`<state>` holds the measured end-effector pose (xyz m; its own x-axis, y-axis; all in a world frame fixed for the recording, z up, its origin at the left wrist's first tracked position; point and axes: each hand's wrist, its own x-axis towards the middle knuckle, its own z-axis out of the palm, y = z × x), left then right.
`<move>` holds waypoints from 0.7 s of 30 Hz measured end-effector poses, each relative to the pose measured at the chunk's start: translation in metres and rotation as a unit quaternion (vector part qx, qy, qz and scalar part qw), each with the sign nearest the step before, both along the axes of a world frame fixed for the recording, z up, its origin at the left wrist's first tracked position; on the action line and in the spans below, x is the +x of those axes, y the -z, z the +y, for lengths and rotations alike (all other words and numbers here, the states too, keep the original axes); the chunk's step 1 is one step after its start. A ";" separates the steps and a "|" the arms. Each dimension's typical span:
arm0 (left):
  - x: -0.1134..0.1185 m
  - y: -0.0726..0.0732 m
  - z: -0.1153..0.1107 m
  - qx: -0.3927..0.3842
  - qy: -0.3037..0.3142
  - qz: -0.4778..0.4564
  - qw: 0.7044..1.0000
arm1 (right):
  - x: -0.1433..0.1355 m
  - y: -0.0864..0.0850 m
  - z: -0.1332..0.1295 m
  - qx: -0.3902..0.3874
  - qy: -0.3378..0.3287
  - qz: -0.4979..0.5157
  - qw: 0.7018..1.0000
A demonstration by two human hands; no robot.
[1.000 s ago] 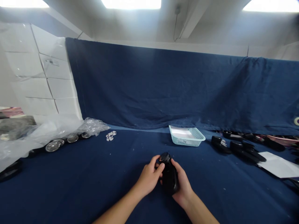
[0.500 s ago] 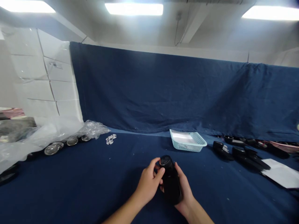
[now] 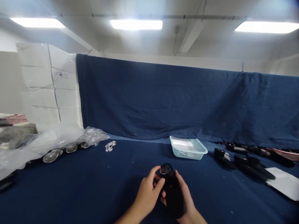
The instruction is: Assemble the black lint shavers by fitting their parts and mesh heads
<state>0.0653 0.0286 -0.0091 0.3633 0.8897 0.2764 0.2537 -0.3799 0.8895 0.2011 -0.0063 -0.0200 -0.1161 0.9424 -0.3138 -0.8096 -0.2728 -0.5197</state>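
Since the earlier frames the view is being tilted upward, so that both hands and the black device are being shown lower in the picture, while the hold itself is being kept unchanged. The black device is being cradled from below and from the right by the right hand, whose fingers are being wrapped around its body. The round top end of the device is being pinched by the left hand, with the thumb and forefinger being curled against its rim. Both hands are being kept closed on the device just above the blue cloth. Beyond the hands, slightly to the right, a pale basket is being left on the cloth. Farther right of the right hand, several black parts are being kept in a row, with a white sheet beside them. Well to the left of the left hand, metal discs are being shown beside clear plastic wrap.
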 end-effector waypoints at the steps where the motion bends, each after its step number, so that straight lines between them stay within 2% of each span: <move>1: 0.000 0.000 -0.001 0.001 -0.001 0.003 1.000 | 0.000 0.000 0.000 0.004 0.002 0.001 1.000; 21: 0.000 0.008 -0.002 0.011 -0.016 0.069 0.997 | -0.006 -0.004 -0.006 -0.031 0.019 -0.004 0.999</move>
<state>0.0653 0.0262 -0.0174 0.3715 0.8955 0.2451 0.3857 -0.3890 0.8366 0.1951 -0.0120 -0.0161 -0.0778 0.9244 -0.3734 -0.8160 -0.2742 -0.5089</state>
